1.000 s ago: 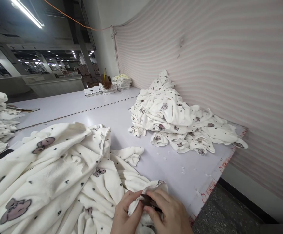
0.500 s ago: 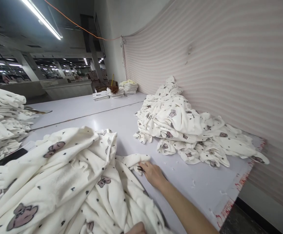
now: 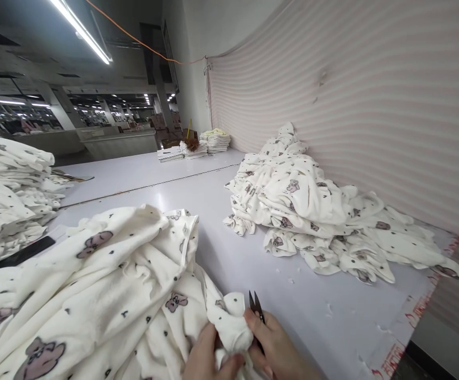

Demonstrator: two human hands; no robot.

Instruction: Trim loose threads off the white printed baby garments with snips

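Observation:
A white fleece garment [image 3: 106, 295], printed with mauve bears and small dark marks, lies bunched across the near table. At its right edge, a narrow end that looks like a sleeve [image 3: 231, 319] is raised between both hands. My left hand [image 3: 206, 356] is closed on the cloth from below and left. My right hand [image 3: 273, 343] pinches the right side of that end between thumb and fingers. Small dark thread snips [image 3: 257, 306] are also gripped in my right hand, their two pointed blades upward and slightly apart. The lower parts of both hands are cut off by the frame.
A heap of matching garments [image 3: 296, 200] sits at right against a striped sheet [image 3: 364, 105]. Another white pile [image 3: 11, 195] stands at left, near a black flat object [image 3: 21, 253]. Folded stacks [image 3: 214, 140] lie at the back of the table [image 3: 198, 179].
My right hand has come back toward me with the garment's end, and the snips' blades now point upward. My left hand has risen further into view and grips the same end.

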